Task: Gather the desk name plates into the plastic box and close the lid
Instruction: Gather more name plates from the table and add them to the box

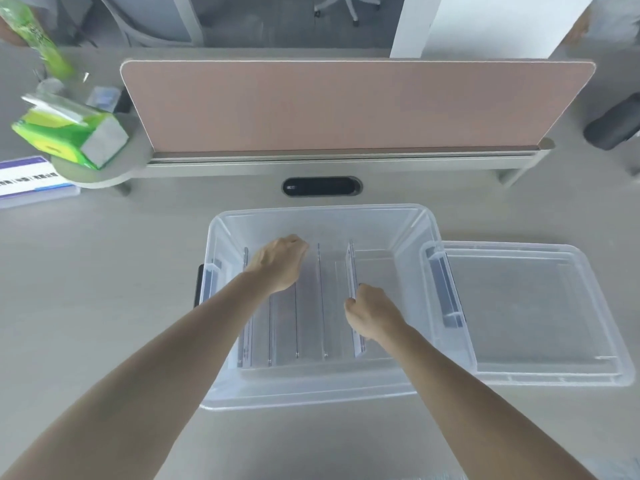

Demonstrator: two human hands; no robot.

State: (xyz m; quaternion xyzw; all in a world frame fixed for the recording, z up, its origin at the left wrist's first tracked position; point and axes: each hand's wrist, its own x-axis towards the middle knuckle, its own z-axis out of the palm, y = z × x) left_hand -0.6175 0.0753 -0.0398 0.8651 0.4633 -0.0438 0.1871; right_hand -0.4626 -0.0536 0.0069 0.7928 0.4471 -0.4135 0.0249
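Both my hands down inside clear plastic box (pixel 412 271) on grey desk (pixel 104 289). Right hand (pixel 372 315) pinching rightmost clear acrylic name plate (pixel 352 271), upright. Left hand (pixel 280 263) curled over other plates (pixel 308 323); grip unclear. Clear lid (pixel 530 313) lies off, right of box.

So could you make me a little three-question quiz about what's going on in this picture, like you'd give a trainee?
1. True or false: the lid is already on the plastic box.
2. Where are both hands? A) on the lid B) inside the box, among the name plates C) on the tissue pack
3. On which side of the box does the lid lie, from the person's view?

Key:
1. False: it lies flat on the desk.
2. B: the left hand and right hand are down among the upright clear plates.
3. The right side.
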